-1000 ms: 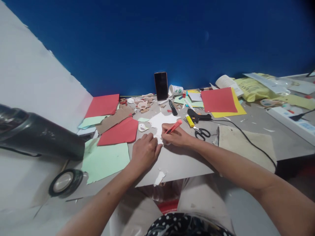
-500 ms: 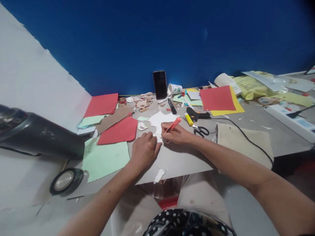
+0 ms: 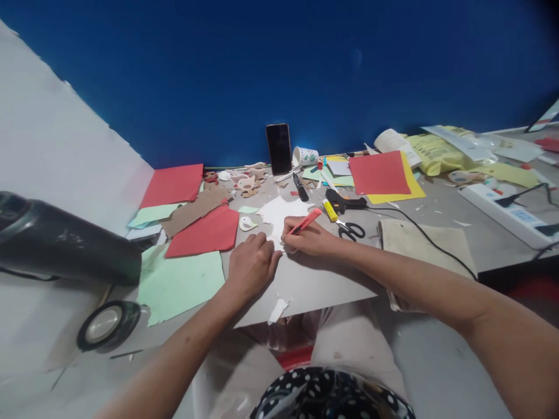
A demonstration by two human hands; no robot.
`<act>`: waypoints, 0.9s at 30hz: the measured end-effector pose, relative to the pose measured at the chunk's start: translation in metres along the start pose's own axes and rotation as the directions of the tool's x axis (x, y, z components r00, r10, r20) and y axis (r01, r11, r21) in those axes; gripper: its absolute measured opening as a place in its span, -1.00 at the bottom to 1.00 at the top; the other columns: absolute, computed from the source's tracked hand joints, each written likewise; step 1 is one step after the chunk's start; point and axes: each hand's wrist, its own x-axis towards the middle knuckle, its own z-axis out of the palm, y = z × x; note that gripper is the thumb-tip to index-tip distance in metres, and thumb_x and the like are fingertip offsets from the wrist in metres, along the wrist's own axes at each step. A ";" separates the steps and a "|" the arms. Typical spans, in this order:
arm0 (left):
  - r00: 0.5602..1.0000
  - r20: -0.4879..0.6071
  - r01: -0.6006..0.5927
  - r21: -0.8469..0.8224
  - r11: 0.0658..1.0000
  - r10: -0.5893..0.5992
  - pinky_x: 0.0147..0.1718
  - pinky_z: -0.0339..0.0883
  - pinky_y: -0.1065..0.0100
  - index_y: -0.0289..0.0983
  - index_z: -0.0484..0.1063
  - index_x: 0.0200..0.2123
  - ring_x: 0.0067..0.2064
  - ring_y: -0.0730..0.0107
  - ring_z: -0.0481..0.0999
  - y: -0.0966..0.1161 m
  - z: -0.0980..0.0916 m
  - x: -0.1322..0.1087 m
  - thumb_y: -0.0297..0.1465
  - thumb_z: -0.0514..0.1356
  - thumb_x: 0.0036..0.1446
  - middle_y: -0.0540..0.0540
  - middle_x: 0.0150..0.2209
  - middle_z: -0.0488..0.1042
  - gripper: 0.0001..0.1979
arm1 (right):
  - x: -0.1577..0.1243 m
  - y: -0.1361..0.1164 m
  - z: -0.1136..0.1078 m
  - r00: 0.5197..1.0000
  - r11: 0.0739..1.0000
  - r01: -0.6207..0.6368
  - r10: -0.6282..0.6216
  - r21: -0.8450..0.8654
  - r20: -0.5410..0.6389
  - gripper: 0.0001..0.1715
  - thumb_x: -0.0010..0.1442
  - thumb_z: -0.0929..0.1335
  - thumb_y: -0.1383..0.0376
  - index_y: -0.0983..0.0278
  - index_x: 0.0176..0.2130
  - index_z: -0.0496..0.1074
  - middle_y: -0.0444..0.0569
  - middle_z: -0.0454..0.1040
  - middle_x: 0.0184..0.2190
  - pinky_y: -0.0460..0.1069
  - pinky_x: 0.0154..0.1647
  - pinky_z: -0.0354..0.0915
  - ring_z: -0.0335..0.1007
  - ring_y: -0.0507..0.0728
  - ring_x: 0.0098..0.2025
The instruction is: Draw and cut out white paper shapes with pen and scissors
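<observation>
My right hand [image 3: 308, 235] is closed in a writing grip around a red pen-like tool [image 3: 306, 221], its tip hidden by the fingers. Under it lies a white sheet of paper [image 3: 282, 210] with an uneven cut edge. My left hand [image 3: 254, 261] has its fingers curled and pressed down on the paper, holding it right beside the right hand. A small white bird cut-out [image 3: 248, 223] lies just beyond the left fingers. Beneath both hands spreads a larger pale sheet [image 3: 314, 285], with a torn white scrap [image 3: 278, 311] at its front edge.
Scissors [image 3: 350, 230] and a black glue gun [image 3: 345, 202] lie to the right, its cord crossing a beige cloth [image 3: 428, 244]. Red [image 3: 205, 231] and green sheets [image 3: 183, 285] cover the left. A phone [image 3: 278, 148] stands at the back; a power strip [image 3: 506, 215] lies far right.
The whole view has shifted slightly left as the head turned. Both hands keep nearly the same place on the paper, and the red tool tilts a little lower.
</observation>
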 end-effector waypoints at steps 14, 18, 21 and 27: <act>1.000 0.012 0.006 -0.012 1.000 -0.006 -0.32 0.18 0.23 -0.22 0.49 -0.16 -0.15 0.15 0.42 -0.001 0.001 -0.002 -0.21 0.06 0.40 -0.18 -0.20 0.49 -0.72 | -0.003 0.009 0.008 0.998 1.000 0.029 -0.030 -0.011 -0.057 -0.94 0.12 0.30 0.33 0.24 -0.41 0.32 -0.18 0.39 -0.52 -0.07 -0.38 0.12 0.26 0.04 -0.43; 1.000 0.017 -0.005 0.024 1.000 0.004 -0.35 0.16 0.22 -0.24 0.50 -0.19 -0.15 0.14 0.43 0.001 0.001 -0.001 -0.20 0.05 0.40 -0.18 -0.21 0.48 -0.70 | -0.004 0.009 0.010 0.996 0.999 0.039 -0.041 -0.022 -0.076 -0.90 0.12 0.29 0.32 0.23 -0.44 0.26 -0.17 0.38 -0.53 -0.06 -0.39 0.11 0.25 0.05 -0.43; 1.000 0.019 -0.005 0.024 1.000 0.005 -0.35 0.16 0.20 -0.25 0.51 -0.19 -0.16 0.13 0.43 0.002 0.000 0.000 -0.20 0.06 0.40 -0.19 -0.21 0.49 -0.70 | -0.004 0.009 0.012 0.995 0.999 0.023 -0.026 -0.032 -0.093 -0.89 0.09 0.29 0.34 0.23 -0.46 0.24 -0.17 0.37 -0.53 -0.05 -0.39 0.10 0.23 0.05 -0.43; 1.000 0.024 0.011 0.018 1.000 -0.011 -0.36 0.17 0.21 -0.23 0.51 -0.22 -0.14 0.13 0.43 0.002 0.000 -0.001 -0.19 0.06 0.40 -0.19 -0.20 0.49 -0.69 | -0.004 0.009 0.011 0.994 0.998 0.029 -0.036 -0.064 -0.106 -0.89 0.06 0.27 0.37 0.23 -0.48 0.22 -0.16 0.34 -0.53 -0.05 -0.40 0.08 0.20 0.05 -0.44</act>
